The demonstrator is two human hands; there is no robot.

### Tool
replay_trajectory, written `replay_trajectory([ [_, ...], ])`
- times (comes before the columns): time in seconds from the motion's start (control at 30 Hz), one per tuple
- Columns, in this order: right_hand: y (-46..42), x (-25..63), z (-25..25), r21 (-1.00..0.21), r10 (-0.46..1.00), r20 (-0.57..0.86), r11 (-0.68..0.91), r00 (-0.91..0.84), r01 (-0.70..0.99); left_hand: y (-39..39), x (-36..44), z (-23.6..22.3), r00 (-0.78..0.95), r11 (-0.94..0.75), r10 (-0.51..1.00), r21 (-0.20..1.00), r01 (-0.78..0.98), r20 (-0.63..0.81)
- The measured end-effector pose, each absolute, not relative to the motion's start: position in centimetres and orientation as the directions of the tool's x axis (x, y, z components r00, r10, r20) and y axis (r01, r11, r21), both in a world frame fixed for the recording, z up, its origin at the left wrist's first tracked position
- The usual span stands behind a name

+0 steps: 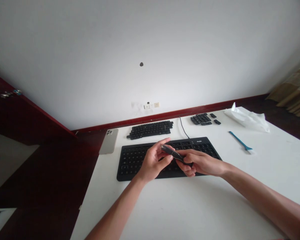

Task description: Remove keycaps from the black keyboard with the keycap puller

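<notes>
A slim black tool [175,154] with a greyish end is held slantwise over the keyboard; its exact kind I cannot make out. My right hand [195,161] is closed round its lower right part. At the other end, my left hand [153,160] has its thumb and fingers about the tool, with one finger stretched out above it. Beneath both hands lies a black keyboard [130,161], stripped of its keycaps, so the bare key sockets show. The hands cover part of its middle.
Behind the keyboard lie rows of black keycaps [151,129] and a smaller keycap group [201,119]. A cable [183,127] runs backward. The white table [165,206] also bears a phone [108,141], a blue brush [240,141] and a crumpled white plastic bag [248,118].
</notes>
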State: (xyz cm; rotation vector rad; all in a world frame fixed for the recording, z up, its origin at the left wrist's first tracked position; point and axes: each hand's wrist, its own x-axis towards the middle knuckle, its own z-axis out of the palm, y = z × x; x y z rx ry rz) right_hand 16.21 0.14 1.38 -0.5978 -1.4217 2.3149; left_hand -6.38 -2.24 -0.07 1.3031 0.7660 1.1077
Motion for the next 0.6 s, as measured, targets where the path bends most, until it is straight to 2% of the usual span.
replay_trajectory([
  [0.2, 0.11, 16.29, 1.51, -0.9, 0.501, -0.193, -0.433, -0.844, -0.052, -2.39, -6.29, -0.17, 0.301, -0.094, 0.944, 0.984, -0.15, 0.136],
  [0.47, 0.47, 16.52, 1.07, -0.898, 0.49, -0.21, -0.438, -0.846, -0.031, -2.84, -6.17, 0.69, 0.294, -0.329, 0.909, 0.942, 0.069, 0.296],
  [0.53, 0.45, 16.63, 0.95, -0.93, 0.524, -0.202, -0.368, -0.828, -0.006, -2.93, -5.99, 0.7, 0.283, -0.345, 0.909, 0.934, 0.092, 0.308],
  [0.6, 0.33, 16.64, 0.98, -0.98, 0.608, -0.175, -0.183, -0.774, 0.078, -3.04, -5.8, 0.66, 0.28, -0.374, 0.904, 0.916, 0.146, 0.324],
])
